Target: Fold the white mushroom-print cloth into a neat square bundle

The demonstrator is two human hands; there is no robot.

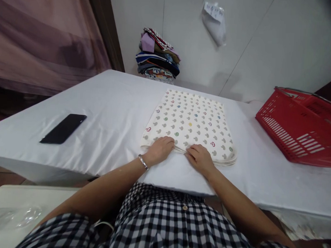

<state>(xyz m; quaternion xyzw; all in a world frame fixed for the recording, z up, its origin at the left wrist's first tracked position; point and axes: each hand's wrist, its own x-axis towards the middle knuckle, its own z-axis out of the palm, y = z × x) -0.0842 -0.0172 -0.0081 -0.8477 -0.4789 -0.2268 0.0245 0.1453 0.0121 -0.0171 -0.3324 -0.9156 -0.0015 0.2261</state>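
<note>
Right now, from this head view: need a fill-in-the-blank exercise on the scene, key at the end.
1. The left hand and right hand touch the (near/far) ____ edge of the patterned cloth.
2. The silver bracelet is worn on the person's ____ side.
3. The basket is ____ in colour.
4. The cloth lies ____ the dark phone and the basket.

Missing words: near; left; red; between.
</note>
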